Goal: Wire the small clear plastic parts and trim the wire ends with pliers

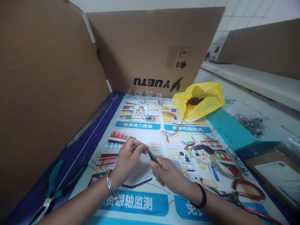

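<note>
My right hand [165, 172] is closed around a slim dark metal tool [152, 155]; whether it is tweezers or pliers I cannot tell. Its tip meets the fingertips of my left hand [131, 156], which are pinched together. Anything between those fingertips is too small to make out. Both hands are above a printed poster sheet [150, 140]. Thin dark wires [159, 209] lie on the sheet just below the hands. Red and green cords [189, 145] rest beyond my right hand.
Green-handled pliers [55, 181] lie at left, red-handled scissors [248, 193] and a tape roll [227, 165] at right. A yellow bag [211, 93] stands at the back, near wire pieces [249, 125]. Cardboard walls [150, 47] close off the back and left. Twisted wire bits [150, 97] line the back.
</note>
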{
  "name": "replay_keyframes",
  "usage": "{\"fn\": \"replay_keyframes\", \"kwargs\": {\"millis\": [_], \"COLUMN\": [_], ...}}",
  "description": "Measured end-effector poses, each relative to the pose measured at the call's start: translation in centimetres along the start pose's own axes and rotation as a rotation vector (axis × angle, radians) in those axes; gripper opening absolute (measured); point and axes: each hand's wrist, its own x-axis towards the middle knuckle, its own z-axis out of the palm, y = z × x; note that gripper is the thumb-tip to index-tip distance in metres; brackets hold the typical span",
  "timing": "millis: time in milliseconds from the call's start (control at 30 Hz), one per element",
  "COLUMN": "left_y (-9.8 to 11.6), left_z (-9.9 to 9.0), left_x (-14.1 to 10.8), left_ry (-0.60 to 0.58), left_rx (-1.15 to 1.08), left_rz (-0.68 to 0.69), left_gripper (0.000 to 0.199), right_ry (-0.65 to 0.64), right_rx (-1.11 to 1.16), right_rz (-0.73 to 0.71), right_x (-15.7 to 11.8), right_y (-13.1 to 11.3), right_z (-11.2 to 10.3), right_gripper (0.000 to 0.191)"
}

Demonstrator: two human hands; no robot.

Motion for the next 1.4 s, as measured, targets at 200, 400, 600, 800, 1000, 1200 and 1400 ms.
{"fn": "replay_keyframes", "kwargs": {"millis": [200,400,600,800,1000,1200,1400], "left_y": [0.5,1.1,0.9,0.5,0.5,0.1,0.0], "left_z": [0.1,0.2,0.1,0.1,0.2,0.1,0.1], "left_x": [0.0,0.0,-0.1,-0.1,0.1,0.2,0.2], "left_ry": [-0.01,-0.018,-0.03,-0.072,-0.015,-0.004,-0.011], "left_rx": [-0.121,-0.176,-0.224,-0.304,-0.246,-0.262,-0.246], "left_rz": [-0.059,-0.088,-0.095,-0.104,-0.127,-0.153,-0.169], "left_gripper": [0.013,0.014,0.013,0.018,0.02,0.021,0.02], "right_ry": [0.022,-0.008,-0.065,-0.08,-0.084,-0.086,-0.102], "right_rx": [-0.045,-0.037,0.126,0.304,0.393,0.448,0.502], "right_rz": [-0.063,-0.051,-0.044,-0.031,-0.007,0.012,0.045], "right_x": [-0.2,-0.4,-0.4,-0.1,-0.1,-0.1,0.1], "right_y": [0.0,-0.5,-0.7,-0.4,-0.3,-0.1,0.0], "right_z": [0.0,0.0,0.0,0.0,0.2,0.5,0.5], "right_gripper": [0.032,0.031,0.035,0.041,0.044,0.046,0.046]}}
